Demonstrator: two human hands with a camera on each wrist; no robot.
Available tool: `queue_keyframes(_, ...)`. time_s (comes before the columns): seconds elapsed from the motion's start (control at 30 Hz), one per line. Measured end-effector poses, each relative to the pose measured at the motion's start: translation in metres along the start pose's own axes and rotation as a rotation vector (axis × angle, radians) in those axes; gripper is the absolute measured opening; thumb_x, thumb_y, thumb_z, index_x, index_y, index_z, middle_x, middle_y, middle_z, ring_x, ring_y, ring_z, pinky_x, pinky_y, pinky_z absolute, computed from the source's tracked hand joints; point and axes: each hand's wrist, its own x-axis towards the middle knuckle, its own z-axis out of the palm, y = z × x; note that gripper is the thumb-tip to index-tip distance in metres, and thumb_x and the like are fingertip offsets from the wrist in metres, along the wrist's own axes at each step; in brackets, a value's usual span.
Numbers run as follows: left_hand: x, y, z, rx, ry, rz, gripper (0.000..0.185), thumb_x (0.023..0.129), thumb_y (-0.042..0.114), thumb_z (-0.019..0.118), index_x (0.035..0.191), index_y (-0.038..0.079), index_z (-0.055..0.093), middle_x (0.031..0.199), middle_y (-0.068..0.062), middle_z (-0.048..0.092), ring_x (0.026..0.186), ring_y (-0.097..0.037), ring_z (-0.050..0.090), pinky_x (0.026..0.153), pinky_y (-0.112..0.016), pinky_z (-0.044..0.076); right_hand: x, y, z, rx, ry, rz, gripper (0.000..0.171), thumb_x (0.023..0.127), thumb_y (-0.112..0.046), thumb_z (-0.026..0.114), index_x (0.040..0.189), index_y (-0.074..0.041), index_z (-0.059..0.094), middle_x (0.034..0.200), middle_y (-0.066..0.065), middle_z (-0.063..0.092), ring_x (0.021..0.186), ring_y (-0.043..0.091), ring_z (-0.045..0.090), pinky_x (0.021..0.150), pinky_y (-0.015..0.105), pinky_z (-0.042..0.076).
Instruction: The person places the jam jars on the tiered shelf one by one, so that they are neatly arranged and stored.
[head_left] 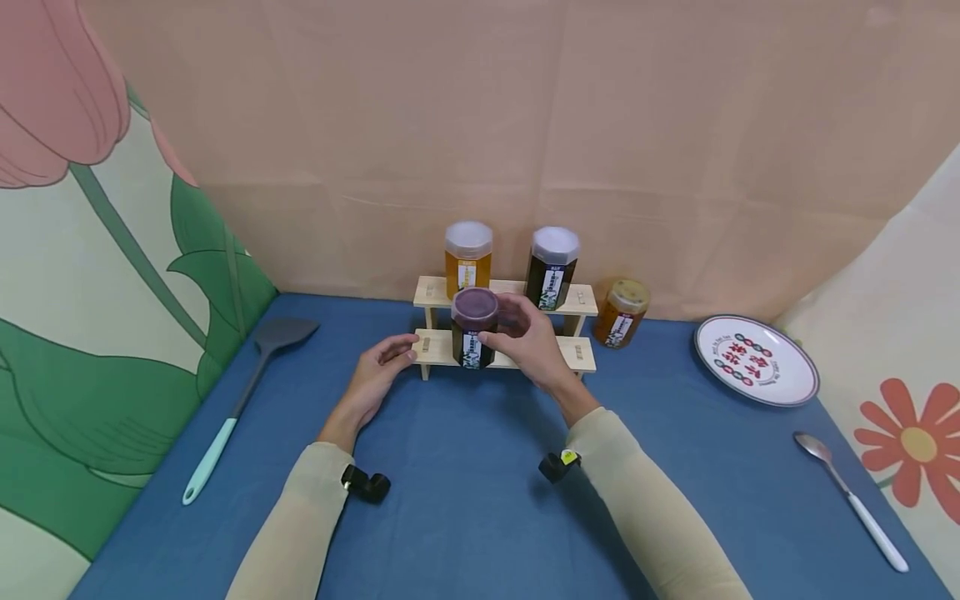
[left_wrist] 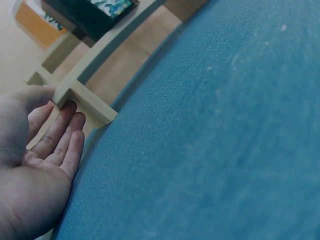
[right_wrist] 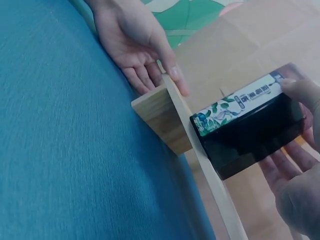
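Note:
My right hand grips a dark jar with a purple lid, thumb on the front side and fingers behind. The jar stands upright at the lower step of a two-step wooden rack; in the right wrist view the base of this labelled jar is right at the board. My left hand pinches the left end of that lower step, its thumb on top and fingers underneath. On the upper step stand an amber jar at left and a dark jar with a whitish lid at right.
Right of the rack an amber jar with a yellowish lid stands on the blue cloth. Farther right are a printed plate and a white-handled spoon. A spatula lies at left. A beige backdrop rises behind.

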Motion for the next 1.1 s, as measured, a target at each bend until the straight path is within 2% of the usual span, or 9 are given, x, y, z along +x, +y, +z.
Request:
queue_keyframes(0.3, -0.001, 0.000, 0.001, -0.003, 0.002, -0.006, 0.037, 0.104, 0.024, 0.064, 0.140, 0.015, 0.061, 0.139, -0.008, 0.058, 0.126, -0.019, 0.053, 0.111, -0.037, 0.045, 0.005, 0.000, 0.009, -0.027, 0.007, -0.020, 0.062, 0.088, -0.012, 0.082, 0.144, -0.017, 0.056, 0.142, 0.007, 0.063, 0.133, 0.027, 0.059, 0.115, 0.048, 0.048)
queue_keyframes(0.53, 0.000, 0.000, 0.001, 0.001, 0.001, -0.002, 0.039, 0.104, 0.025, 0.063, 0.142, 0.015, 0.060, 0.141, -0.009, 0.057, 0.126, -0.018, 0.053, 0.112, -0.038, 0.044, 0.009, 0.000, 0.014, -0.032, 0.020, -0.034, 0.062, 0.088, -0.011, 0.082, 0.144, -0.012, 0.056, 0.142, 0.009, 0.061, 0.132, 0.028, 0.060, 0.113, 0.047, 0.050)
queue_keyframes(1.1, 0.001, 0.000, 0.002, 0.016, 0.004, 0.004, 0.040, 0.104, 0.027, 0.064, 0.142, 0.015, 0.060, 0.143, -0.008, 0.057, 0.128, -0.019, 0.053, 0.110, -0.034, 0.046, 0.013, 0.001, 0.018, -0.040, 0.028, -0.036, 0.059, 0.089, -0.013, 0.081, 0.143, -0.015, 0.056, 0.141, 0.006, 0.060, 0.132, 0.026, 0.060, 0.114, 0.045, 0.049)
